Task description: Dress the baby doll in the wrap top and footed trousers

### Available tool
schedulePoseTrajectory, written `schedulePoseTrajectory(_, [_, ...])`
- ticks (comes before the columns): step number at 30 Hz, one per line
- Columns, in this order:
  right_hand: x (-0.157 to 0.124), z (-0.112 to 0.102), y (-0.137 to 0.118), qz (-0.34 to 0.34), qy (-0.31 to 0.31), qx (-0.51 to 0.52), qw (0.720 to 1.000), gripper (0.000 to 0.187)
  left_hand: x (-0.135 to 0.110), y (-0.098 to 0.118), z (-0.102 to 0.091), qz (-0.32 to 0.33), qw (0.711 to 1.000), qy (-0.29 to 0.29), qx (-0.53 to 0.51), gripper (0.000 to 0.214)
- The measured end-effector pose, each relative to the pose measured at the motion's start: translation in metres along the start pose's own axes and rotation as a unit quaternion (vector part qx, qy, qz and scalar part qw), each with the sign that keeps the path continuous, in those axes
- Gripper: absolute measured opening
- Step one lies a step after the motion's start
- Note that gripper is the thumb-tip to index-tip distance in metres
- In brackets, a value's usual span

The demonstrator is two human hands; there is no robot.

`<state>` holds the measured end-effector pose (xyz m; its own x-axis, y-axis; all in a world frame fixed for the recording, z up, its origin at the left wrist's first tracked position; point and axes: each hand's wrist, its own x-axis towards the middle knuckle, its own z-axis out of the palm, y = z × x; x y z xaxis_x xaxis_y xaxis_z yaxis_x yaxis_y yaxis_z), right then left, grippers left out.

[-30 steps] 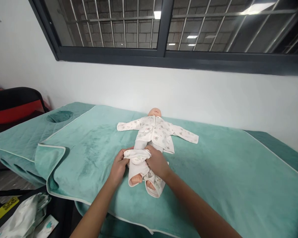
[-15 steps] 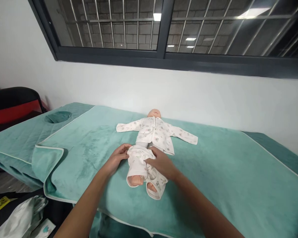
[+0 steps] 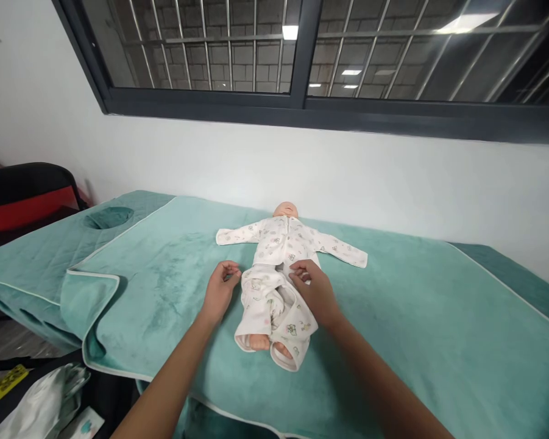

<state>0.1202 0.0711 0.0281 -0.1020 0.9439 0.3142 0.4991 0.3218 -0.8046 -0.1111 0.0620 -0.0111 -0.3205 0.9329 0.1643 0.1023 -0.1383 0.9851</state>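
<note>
A baby doll [image 3: 285, 210] lies on its back on a teal towel [image 3: 173, 274], head toward the wall, wearing a white printed top [image 3: 287, 241] and white printed trousers [image 3: 274, 308]. My left hand [image 3: 220, 289] is at the left side of the trousers' waistband, fingers curled in a pinch on its edge. My right hand [image 3: 314, 289] pinches the waistband's right side, near the hem of the top. The doll's bare feet [image 3: 267, 345] stick out of the trouser legs toward me.
The towel covers a padded teal table [image 3: 27, 256] with a face hole [image 3: 108, 215] at the left. A black and red chair [image 3: 22, 195] stands at far left. Packaged items [image 3: 41, 405] lie below the table's near left corner. A white wall and window are behind.
The trousers' waistband has gone from bunched at the doll's knees up to its waist. Both my hands moved away from me with it, toward the top.
</note>
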Motion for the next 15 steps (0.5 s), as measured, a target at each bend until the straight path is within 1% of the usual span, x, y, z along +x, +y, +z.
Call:
schedulePoseTrajectory(2, [0.002, 0.003, 0.001, -0.079, 0.011, -0.115, 0.990, 0.020, 0.007, 0.007, 0.008, 0.003, 1.000, -0.020, 0.020, 0.021])
schedulePoseTrajectory(3, [0.005, 0.004, 0.001, -0.101, 0.012, -0.170, 0.980, 0.022, 0.010, 0.012, 0.014, 0.008, 0.999, -0.035, 0.035, 0.022])
schedulePoseTrajectory(4, [0.008, 0.006, 0.001, -0.109, 0.009, -0.219, 0.970, 0.023, 0.014, 0.017, 0.021, 0.020, 0.997, -0.055, 0.058, 0.022])
schedulePoseTrajectory(6, [0.017, 0.011, -0.002, -0.094, 0.003, -0.299, 0.950, 0.021, 0.020, 0.028, 0.038, 0.062, 0.982, -0.105, 0.143, 0.026])
schedulePoseTrajectory(8, [0.026, 0.016, -0.006, -0.073, -0.003, -0.341, 0.937, 0.015, 0.021, 0.039, 0.057, 0.111, 0.946, -0.143, 0.270, 0.033])
schedulePoseTrajectory(10, [0.034, 0.018, -0.008, -0.062, -0.001, -0.333, 0.941, 0.016, 0.019, 0.047, 0.073, 0.149, 0.900, -0.149, 0.382, 0.036])
schedulePoseTrajectory(11, [0.038, 0.018, -0.009, -0.056, 0.006, -0.307, 0.950, 0.017, 0.018, 0.051, 0.079, 0.161, 0.885, -0.144, 0.412, 0.034])
schedulePoseTrajectory(12, [0.040, 0.015, -0.008, -0.044, 0.020, -0.269, 0.962, 0.019, 0.017, 0.053, 0.082, 0.168, 0.882, -0.135, 0.420, 0.028])
schedulePoseTrajectory(13, [0.041, 0.010, -0.005, -0.024, 0.043, -0.217, 0.975, 0.019, 0.018, 0.054, 0.082, 0.169, 0.892, -0.123, 0.401, 0.021])
schedulePoseTrajectory(14, [0.042, 0.003, -0.001, 0.003, 0.073, -0.152, 0.986, 0.020, 0.020, 0.054, 0.080, 0.154, 0.917, -0.101, 0.353, 0.012])
schedulePoseTrajectory(15, [0.041, -0.007, 0.005, 0.036, 0.109, -0.077, 0.990, 0.022, 0.024, 0.053, 0.075, 0.126, 0.948, -0.070, 0.284, 0.007])
